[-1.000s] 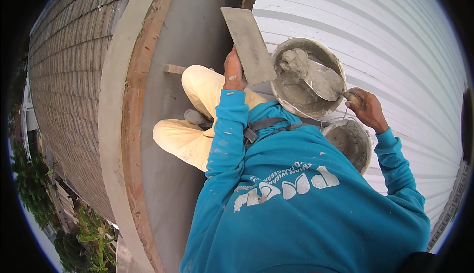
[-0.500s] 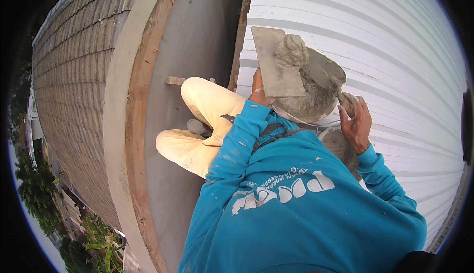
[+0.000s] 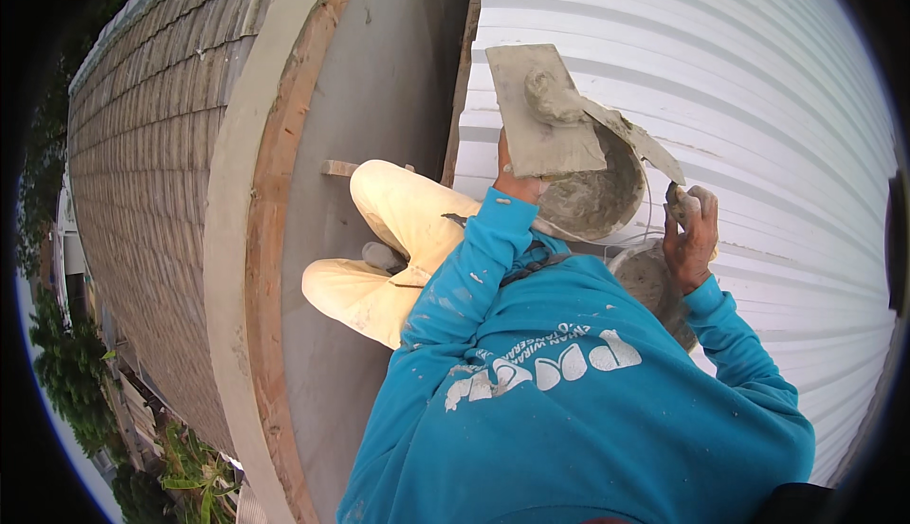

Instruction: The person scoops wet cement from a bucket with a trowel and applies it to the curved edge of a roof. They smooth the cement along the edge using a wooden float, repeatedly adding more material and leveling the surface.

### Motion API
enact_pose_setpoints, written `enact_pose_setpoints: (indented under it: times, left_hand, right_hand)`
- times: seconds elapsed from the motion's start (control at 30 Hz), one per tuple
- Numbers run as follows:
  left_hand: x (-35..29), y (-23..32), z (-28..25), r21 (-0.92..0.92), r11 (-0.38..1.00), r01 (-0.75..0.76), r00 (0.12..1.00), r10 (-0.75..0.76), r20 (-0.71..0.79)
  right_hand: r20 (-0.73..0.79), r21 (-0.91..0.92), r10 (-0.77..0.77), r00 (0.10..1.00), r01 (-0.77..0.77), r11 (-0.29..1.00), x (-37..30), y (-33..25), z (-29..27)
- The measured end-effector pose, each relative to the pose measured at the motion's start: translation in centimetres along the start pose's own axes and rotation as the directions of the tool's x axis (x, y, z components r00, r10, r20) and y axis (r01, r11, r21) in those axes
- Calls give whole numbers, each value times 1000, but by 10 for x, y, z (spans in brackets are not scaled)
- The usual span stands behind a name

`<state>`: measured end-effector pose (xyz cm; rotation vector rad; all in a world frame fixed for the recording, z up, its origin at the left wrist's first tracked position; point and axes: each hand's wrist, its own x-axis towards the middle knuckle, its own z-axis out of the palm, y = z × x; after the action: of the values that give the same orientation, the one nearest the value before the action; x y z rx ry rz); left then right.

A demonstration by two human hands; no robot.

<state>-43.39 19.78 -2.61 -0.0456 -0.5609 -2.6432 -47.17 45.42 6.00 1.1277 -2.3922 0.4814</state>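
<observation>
Flat board: from my remote seat I see the flat board (image 3: 548,157) tilted above the larger bucket (image 3: 644,185), covering part of its opening; I judge it stiff and light by itself, heavier with its load.
Left hand: I see the left hand (image 3: 517,181) at the board's lower left edge, grasping it from beneath; the fingers under it are hidden, so I cannot tell whether they close on a handle.
Mortar: 1 lump of wet mortar (image 3: 550,98) sits on the board's upper half; I expect it to be soft, dense and sticky, yet liable to slide if the board tips far.
Trowel: the trowel (image 3: 637,138) slants between the lump and the right hand, its tip seeming to touch the lump; I take the blade to be thin, stiff and slick with paste.
Right hand: the right hand (image 3: 697,235) is curled around the trowel's handle, the right place to hold it, as I judge, clear of the smeared blade.
Board hold: I would favour a centred grip underneath, off the wet face.
Second bucket: I see the smaller bucket (image 3: 671,314) just below the right hand, both buckets beside white ribbed roofing (image 3: 768,145).
</observation>
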Motion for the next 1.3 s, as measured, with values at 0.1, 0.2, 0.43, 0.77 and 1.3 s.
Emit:
enact_pose_setpoints:
  times: [0.1,0.2,0.43,0.77,1.3]
  left_hand:
    - [3,1,-5,127,991,42,999,-41,-16]
    - [0,5,-8,163,985,50,997,-39,-71]
    - [-7,36,-36,48,987,-153,987,154,-37]
    - [-33,87,-52,-238,949,-207,976,185,-112]
    - [-272,226,-110,261,492,-830,390,848,-358]
  right_hand:
    - [-15,4,-31,999,31,1000,-6,17,0]
    - [-4,13,-39,999,39,999,-14,34,-2]
    - [176,-15,-113,978,117,993,11,19,-19]
    - [741,42,-251,623,330,943,112,-13,8]
    - [559,387,-525,642,358,850,179,-105,74]
